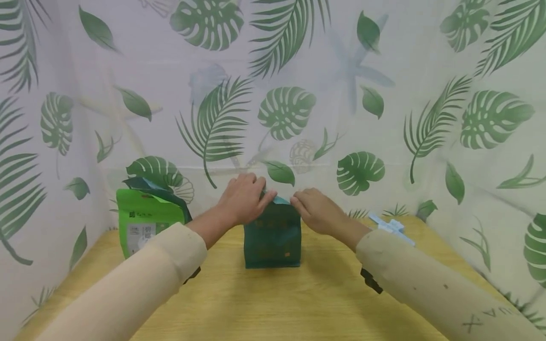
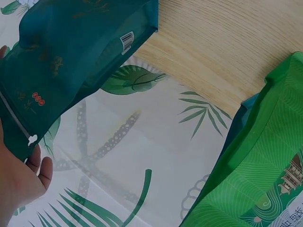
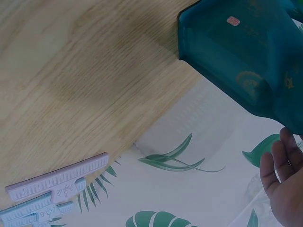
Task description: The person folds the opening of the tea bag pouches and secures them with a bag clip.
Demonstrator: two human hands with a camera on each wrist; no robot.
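Teal bag (image 1: 273,241): upright on the table (image 1: 273,308), near its middle. Left hand (image 1: 243,200) and right hand (image 1: 321,210): each pinching a top corner of the teal bag. Green bag (image 1: 149,210): table's left side. Clips (image 3: 61,188): table's far right. Risk, as I judge it remotely: uneven pulling could tip the teal bag or free a corner.

Both forearms (image 1: 128,279) (sleeved) angled inward, left grip (image 1: 244,200) near right grip (image 1: 319,210), fingers (image 3: 281,156) curled.
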